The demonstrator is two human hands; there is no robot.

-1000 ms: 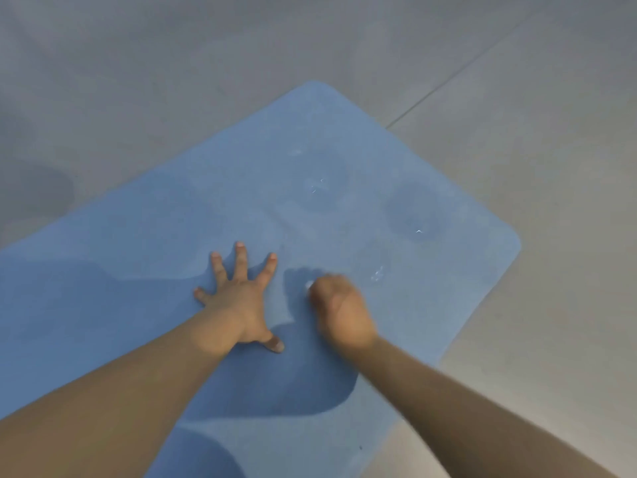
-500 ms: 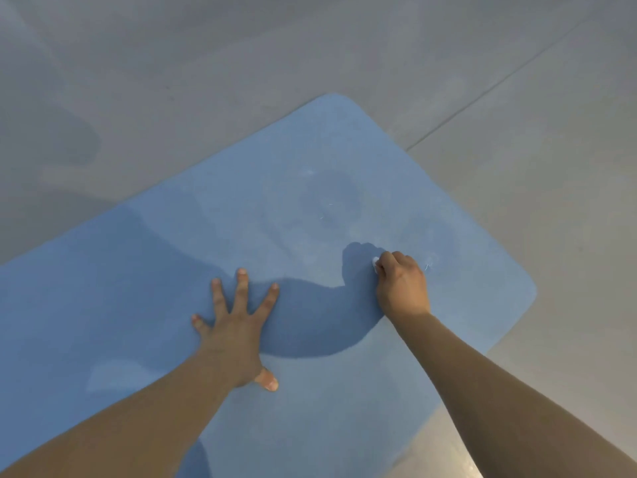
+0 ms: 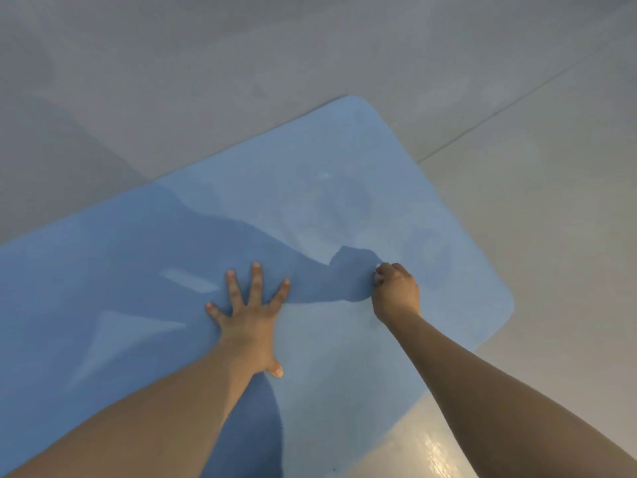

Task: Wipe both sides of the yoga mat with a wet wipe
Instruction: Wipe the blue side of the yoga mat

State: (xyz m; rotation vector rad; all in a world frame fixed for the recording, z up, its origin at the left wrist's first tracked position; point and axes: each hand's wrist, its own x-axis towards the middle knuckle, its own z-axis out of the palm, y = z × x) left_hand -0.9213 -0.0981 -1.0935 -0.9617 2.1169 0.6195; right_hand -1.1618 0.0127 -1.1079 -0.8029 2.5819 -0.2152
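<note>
Head view: the step in hand looks to be wiping the upper face of the blue yoga mat, which lies flat on the grey floor, running from its rounded far end at about 1 o'clock down to the frame's left edge at 9 o'clock. Darker, damp-looking patches show on the mat toward 1 and 2 o'clock of the hands, so this end seems partly wiped, while the other face is judged not yet done. The left hand lies flat on the mat near the frame's centre, fingers spread wide and straight, thumb out toward 5 o'clock, pressing the mat down and gripping nothing. The right hand, at 3 o'clock of the left and well apart from it, is curled tight with knuckles up; a small white scrap, taken to be the wet wipe, peeks out at its fingertips and touches the mat. The next move probably calls for dragging the wipe across the dry mat while the left hand keeps it from sliding, then turning the mat over.
</note>
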